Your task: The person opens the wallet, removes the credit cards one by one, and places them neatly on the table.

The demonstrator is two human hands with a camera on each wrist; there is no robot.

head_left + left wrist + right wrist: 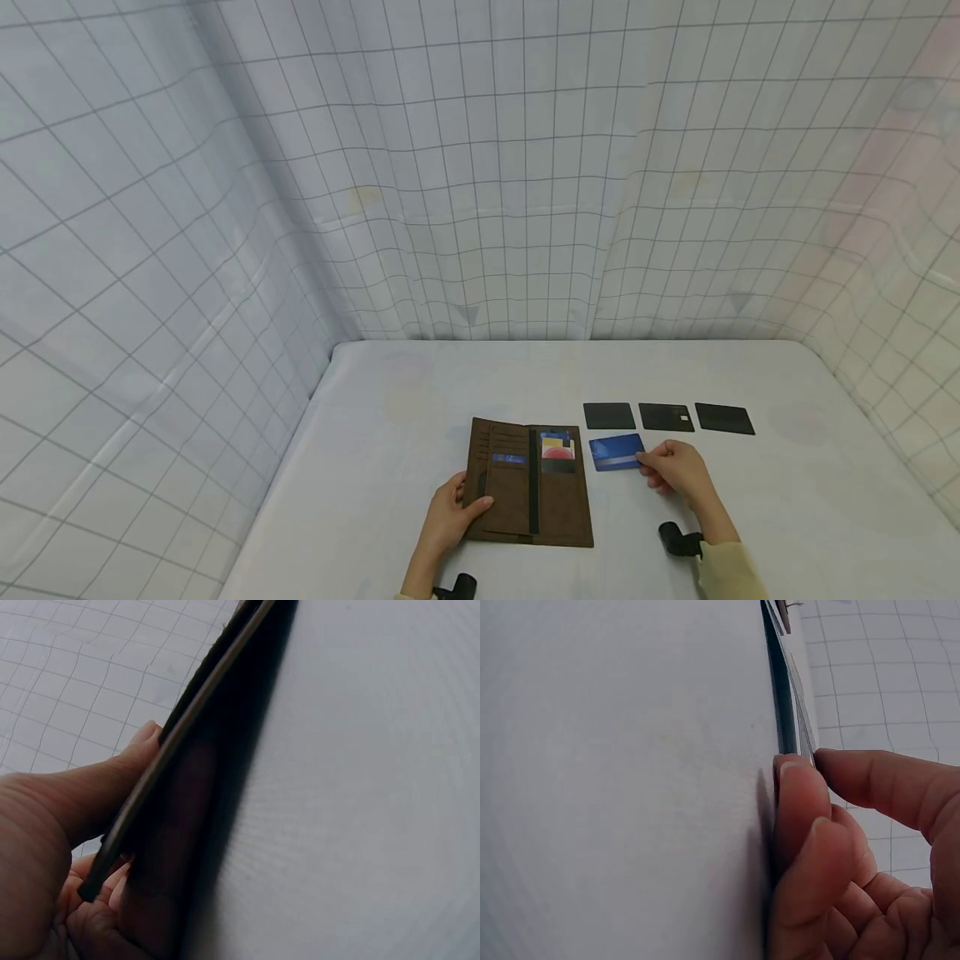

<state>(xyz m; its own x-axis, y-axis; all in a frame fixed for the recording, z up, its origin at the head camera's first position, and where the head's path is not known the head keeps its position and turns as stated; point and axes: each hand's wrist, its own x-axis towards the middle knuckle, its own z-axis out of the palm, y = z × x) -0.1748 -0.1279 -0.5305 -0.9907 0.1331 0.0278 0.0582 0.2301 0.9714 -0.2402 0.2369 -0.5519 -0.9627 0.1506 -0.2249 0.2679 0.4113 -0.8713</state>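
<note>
An open brown wallet (558,508) lies on the white table, with a blue card (509,458) in a left slot and several cards (557,450) in its right panel. My left hand (447,515) grips the wallet's left edge, thumb on top and fingers beneath, as the left wrist view also shows. To the wallet's right, my right hand (677,467) pinches the right edge of a blue card (615,452) between thumb and fingers. In the right wrist view, the thumb (877,776) presses one face of the card (799,705) and the fingertips the other, close over the table.
Behind the blue card lie three dark cards in a row: a left one (609,416), a middle one with a chip (666,417) and a right one (724,418). White gridded curtains (480,167) surround the table (360,467). Small black devices sit on both wrists.
</note>
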